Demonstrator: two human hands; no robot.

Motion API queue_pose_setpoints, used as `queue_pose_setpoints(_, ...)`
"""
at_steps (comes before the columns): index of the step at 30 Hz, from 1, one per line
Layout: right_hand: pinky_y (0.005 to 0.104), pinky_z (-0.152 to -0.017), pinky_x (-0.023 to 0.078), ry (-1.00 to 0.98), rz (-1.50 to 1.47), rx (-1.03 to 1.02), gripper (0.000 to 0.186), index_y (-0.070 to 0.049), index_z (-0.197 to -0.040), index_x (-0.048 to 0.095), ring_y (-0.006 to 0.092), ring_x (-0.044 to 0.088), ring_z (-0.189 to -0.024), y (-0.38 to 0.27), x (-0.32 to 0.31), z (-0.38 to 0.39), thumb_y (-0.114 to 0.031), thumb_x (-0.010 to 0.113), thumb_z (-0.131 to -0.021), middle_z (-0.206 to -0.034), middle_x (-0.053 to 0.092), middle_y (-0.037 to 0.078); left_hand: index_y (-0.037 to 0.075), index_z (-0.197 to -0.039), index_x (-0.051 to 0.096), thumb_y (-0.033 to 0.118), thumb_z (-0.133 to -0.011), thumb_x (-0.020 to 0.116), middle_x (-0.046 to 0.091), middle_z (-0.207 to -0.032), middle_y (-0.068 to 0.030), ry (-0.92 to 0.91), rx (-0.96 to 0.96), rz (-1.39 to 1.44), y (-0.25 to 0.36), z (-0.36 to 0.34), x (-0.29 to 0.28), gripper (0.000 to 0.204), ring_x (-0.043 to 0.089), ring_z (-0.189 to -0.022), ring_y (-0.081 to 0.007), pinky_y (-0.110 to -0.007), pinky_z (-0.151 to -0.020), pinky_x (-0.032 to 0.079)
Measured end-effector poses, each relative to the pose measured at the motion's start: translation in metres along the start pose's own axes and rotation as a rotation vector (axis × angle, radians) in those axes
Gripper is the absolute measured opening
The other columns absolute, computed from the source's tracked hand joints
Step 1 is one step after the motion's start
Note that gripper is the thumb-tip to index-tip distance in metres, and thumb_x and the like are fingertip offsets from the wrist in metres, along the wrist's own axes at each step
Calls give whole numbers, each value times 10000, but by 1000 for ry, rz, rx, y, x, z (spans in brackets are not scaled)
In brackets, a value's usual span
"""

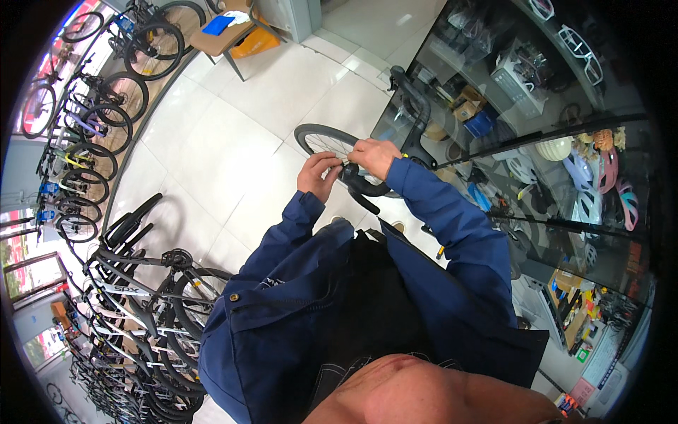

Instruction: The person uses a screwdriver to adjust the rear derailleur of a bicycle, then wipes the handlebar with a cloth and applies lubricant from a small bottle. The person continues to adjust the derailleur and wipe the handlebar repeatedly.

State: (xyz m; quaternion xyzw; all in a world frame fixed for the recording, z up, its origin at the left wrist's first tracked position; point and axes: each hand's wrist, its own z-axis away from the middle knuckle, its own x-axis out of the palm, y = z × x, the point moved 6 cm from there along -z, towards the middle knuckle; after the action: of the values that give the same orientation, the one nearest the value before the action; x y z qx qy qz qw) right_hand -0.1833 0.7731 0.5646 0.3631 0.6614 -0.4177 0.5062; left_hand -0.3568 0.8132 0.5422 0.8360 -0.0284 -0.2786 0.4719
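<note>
Black handlebar (pixel 364 186) at fingertips of left hand (pixel 319 174) and right hand (pixel 375 156); fingers curled inward, cannot tell whether pinching

Can't identify small piece (pixel 345 162) between left hand (pixel 320 174) and right hand (pixel 374 157): too tiny, mostly covered. Can't see whole wheel (pixel 311 129): partly hidden behind right hand. Can't follow handlebar (pixel 423 107) beneath right sleeve (pixel 452 205). Can't separate packed bikes (pixel 131 381) well apart from left hand, lower left: blurred, too small.
</note>
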Motion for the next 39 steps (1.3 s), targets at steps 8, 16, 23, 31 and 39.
queue_pose_setpoints(8,434,-770,566,-28,-98,99,249,-181,-1064,714,299,683,-947,4,9,2,-101,657,-835,-975,668,53,102,-976,756,59,-820,798,716,-1102,-79,14,-13,-37,3,-2,1,167,687,-1018,-296,-370,-871,559)
queue_pose_setpoints(16,426,-784,580,-19,-49,85,191,-186,-1048,717,286,699,-980,1,4,1,-173,605,-894,-972,656,74,95,-990,739,59,-819,787,716,-1102,-92,-1,-21,-26,3,-4,3,181,679,-1038,-311,-383,-897,550)
queue_pose_setpoints(23,420,-842,584,96,-297,264,395,-191,-1347,626,299,690,-1053,22,-17,29,-227,658,-956,-1238,656,60,73,-1183,684,27,-877,735,667,-1252,-112,37,-47,29,4,1,-11,313,650,-1134,-252,-366,-903,537)
queue_pose_setpoints(31,251,-724,548,878,-1470,946,114,-24,-1064,691,91,678,-846,-3,31,180,-99,714,-981,-944,740,40,13,-1184,660,49,-963,681,663,-1035,-72,-294,-249,459,61,64,48,225,657,-878,-145,-274,-781,533)
queue_pose_setpoints(39,256,-796,537,1116,-1484,1132,299,11,-1198,697,88,645,-871,-78,64,336,-212,711,-999,-980,732,40,-18,-1235,600,64,-980,707,713,-1042,-68,-759,-550,698,108,154,217,288,667,-861,-112,-256,-752,558)
